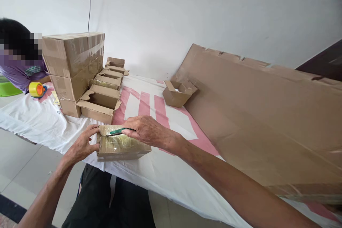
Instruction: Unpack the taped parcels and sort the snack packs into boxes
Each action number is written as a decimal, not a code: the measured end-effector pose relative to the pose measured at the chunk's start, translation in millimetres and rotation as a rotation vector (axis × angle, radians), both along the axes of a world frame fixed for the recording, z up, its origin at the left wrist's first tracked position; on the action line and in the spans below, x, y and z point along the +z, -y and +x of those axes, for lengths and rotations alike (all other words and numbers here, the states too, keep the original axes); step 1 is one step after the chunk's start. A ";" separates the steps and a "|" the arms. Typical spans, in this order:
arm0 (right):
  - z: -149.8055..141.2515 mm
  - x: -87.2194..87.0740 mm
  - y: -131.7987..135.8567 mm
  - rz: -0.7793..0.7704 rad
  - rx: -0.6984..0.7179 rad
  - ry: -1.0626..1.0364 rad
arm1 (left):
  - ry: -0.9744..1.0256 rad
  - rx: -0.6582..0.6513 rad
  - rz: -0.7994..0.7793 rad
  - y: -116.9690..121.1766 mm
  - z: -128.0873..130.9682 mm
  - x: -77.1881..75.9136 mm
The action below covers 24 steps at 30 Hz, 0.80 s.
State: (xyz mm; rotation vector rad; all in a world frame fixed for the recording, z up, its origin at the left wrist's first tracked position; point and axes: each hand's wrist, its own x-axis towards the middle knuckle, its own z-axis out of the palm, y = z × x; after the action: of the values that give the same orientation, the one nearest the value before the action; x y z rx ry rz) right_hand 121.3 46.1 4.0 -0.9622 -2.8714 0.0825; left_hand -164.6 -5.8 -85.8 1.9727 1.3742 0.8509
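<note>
1. Writing: can't read any from where I stand. Cloth (144,167) on the table is white with big pink shapes; can't tell if they're lettering.
2. Taped box (117,145), one: on the cloth at the near edge of the table, in front of the person's lap. Clear tape over its top, shiny, a bit wrinkled.
3. Right hand (145,128): closed round one green cutter (116,131), held low over the box top, pointing toward the left end.
4. Left hand (87,140): at the box's left end, touching, thumb nearer the person, fingers on the far side, thumb and fingertips apart. Can't tell if it's pinching the cardboard.
5. Box stack (76,55): three tiers high, two boxes side by side visible in the top tier, tape across the sides. Hidden ones can't be counted.
6. Open boxes (100,105): at least four in a row beside the stack, flaps up; they overlap, so exact count unclear.
7. One more open carton (175,96), apart from that row, just beside one large cardboard sheet (256,124).
8. One yellow tape roll (33,89), orange core, left of the stack.
9. One co-worker, purple sleeve (13,67), behind the roll.
10. One black cable (90,5), plugged in at the wall.
</note>
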 end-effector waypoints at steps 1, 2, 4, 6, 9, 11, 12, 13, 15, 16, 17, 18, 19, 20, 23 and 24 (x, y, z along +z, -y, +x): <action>0.6 1.6 1.1 -0.002 -0.008 0.008 | -0.005 -0.002 0.000 0.7 0.4 0.4; 1.3 3.0 2.3 -0.002 -0.017 0.011 | -0.007 -0.005 0.000 1.4 0.9 0.7; 3.5 4.6 4.5 0.003 -0.035 0.000 | 0.000 -0.012 0.005 2.3 1.5 0.8; 6.1 4.0 5.9 0.011 -0.033 -0.039 | 0.014 -0.015 0.018 2.9 2.0 0.4; 9.9 0.3 6.3 -0.011 0.017 -0.148 | 0.032 -0.013 0.027 3.5 2.9 0.4; 11.3 -1.7 6.1 -0.036 0.057 -0.237 | 0.042 -0.017 0.023 4.0 4.0 1.7; 11.5 -1.9 6.1 -0.046 0.072 -0.279 | 0.045 -0.018 0.020 4.3 4.7 2.7; 11.4 -1.6 6.2 -0.052 0.082 -0.314 | 0.048 -0.019 0.017 4.5 5.4 4.0; 10.1 0.4 6.5 -0.056 0.098 -0.357 | 0.048 -0.020 0.004 4.9 6.7 6.6; 9.1 1.6 6.6 -0.052 0.107 -0.361 | 0.048 -0.021 -0.006 4.9 7.1 7.8; 7.9 2.6 6.5 -0.044 0.114 -0.355 | 0.048 -0.023 -0.013 4.9 7.5 8.8; 6.5 3.2 6.2 -0.035 0.121 -0.343 | 0.048 -0.025 -0.017 4.8 7.7 9.6; 5.0 3.3 5.8 -0.026 0.127 -0.328 | 0.047 -0.026 -0.017 4.7 7.8 10.0; 3.4 3.0 5.1 -0.019 0.130 -0.311 | 0.043 -0.025 -0.013 4.5 7.8 10.0; -2.8 0.3 2.8 -0.009 0.121 -0.260 | 0.016 -0.029 0.001 4.2 6.9 8.0; -5.1 -1.0 2.2 -0.009 0.117 -0.239 | 0.004 -0.030 0.005 4.2 6.3 6.9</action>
State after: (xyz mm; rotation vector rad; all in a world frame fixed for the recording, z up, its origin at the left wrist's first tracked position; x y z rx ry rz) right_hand 116.2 43.9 3.0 -0.7294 -2.7054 0.2059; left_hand -158.3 -10.0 -79.0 1.9894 1.3377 0.8444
